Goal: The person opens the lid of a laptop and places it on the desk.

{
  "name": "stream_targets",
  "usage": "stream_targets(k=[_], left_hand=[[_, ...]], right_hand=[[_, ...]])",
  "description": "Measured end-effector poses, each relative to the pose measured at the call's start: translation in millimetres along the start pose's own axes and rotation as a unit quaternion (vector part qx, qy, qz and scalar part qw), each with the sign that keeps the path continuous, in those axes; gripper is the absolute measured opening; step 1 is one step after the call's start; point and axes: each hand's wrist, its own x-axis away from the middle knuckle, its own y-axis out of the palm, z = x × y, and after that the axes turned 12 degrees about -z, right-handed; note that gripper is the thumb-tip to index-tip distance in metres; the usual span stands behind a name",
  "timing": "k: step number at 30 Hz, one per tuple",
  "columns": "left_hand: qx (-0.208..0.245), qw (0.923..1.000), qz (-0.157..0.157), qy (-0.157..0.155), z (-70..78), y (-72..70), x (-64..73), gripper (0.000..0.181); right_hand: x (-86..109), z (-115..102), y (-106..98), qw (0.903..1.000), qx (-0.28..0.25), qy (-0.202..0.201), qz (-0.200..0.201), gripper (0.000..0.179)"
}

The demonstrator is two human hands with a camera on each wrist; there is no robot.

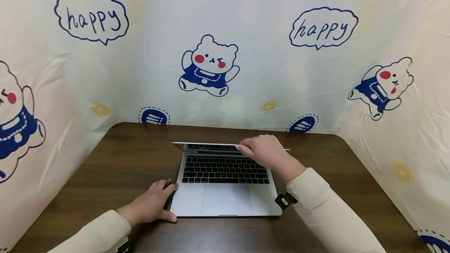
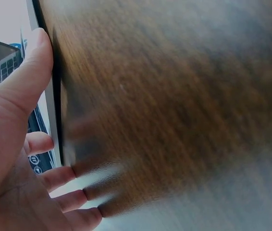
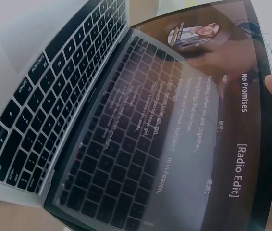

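Observation:
A silver laptop [image 1: 226, 198] sits on the dark wooden table, with its black keyboard facing up. Its lid [image 1: 211, 144] is partly raised and seen almost edge-on in the head view. My right hand [image 1: 265, 151] grips the lid's top edge right of the middle, thumb on the screen side. The right wrist view shows the lit screen [image 3: 198, 130] with song lyrics and a reflection of the keys. Beside the laptop's front left corner, my left hand [image 1: 151, 202] rests with relaxed fingers and thumb against the base, fingertips [image 2: 92, 219] down on the table.
The wooden table [image 1: 116, 159] has rounded back corners. Behind it and at both sides hangs a pale curtain [image 1: 263, 69] printed with cartoon bears and the word "happy". A black strap [image 1: 286, 200] is around the right wrist, near the laptop's front right corner.

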Motion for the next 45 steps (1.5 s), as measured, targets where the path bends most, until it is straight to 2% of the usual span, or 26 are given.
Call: stream_targets(k=[12,23,45], left_hand=[[-0.007,0.9999,0.006,-0.006,0.3,0.1,-0.4,0.095],[-0.007,0.9999,0.006,0.007,-0.4,1.4,-0.2,0.093],[0.006,1.0000,0.003,-0.002,2.0,0.7,0.5,0.093]], right_hand=[[-1.4,1.5,-9.2,0.9992,-0.020,0.010,-0.032,0.033],[-0.3,4.5,-10.7,0.9977,-0.045,0.026,-0.042,0.033],[9.3,23.1,-24.4,0.9990,-0.020,0.040,-0.006,0.030]])
